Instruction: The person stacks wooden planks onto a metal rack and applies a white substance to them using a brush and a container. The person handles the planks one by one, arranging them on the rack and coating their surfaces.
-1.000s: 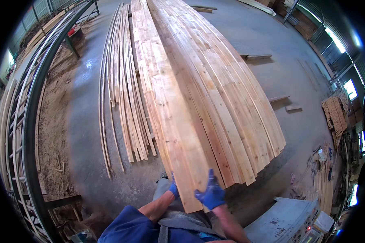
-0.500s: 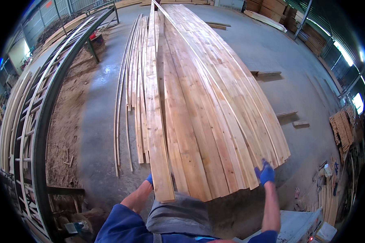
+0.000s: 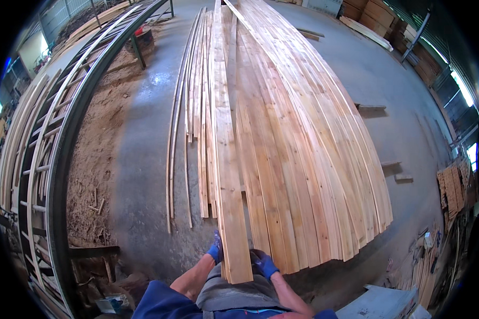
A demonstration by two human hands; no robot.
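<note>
Since the earlier frame, the right hand in a dark blue work glove (image 3: 263, 264) has moved inward, from the near ends of the boards at the right to the near end of the long, flat, pale-brown wooden board with knots (image 3: 232, 212). The left hand in a blue work glove (image 3: 216, 249) remains at the left edge of that board.

Position of the long board: it lies lengthwise in front of the person, its squared near end projecting over the grey cloth garment (image 3: 239, 300) at the person's lap. A dark gap separates its near part from the fan of pale wooden boards (image 3: 303, 175) on its right.

Left hand: located against the board's left edge. The board hides part of the fingers; whether they are clenched on it cannot be determined.

Right hand: located just beside the board's right edge, near the end. The fingers are partly hidden and dark; whether they grasp the board or are released cannot be determined.

Surroundings: a group of narrow pale wooden strips (image 3: 203, 170) lies left of the board, above the grey concrete floor (image 3: 143, 159). Farther left are a band of brown sawdust (image 3: 93, 170) and a long, dark metal frame (image 3: 58, 178). A light-grey metal cabinet (image 3: 378, 304) stands at lower right.
</note>
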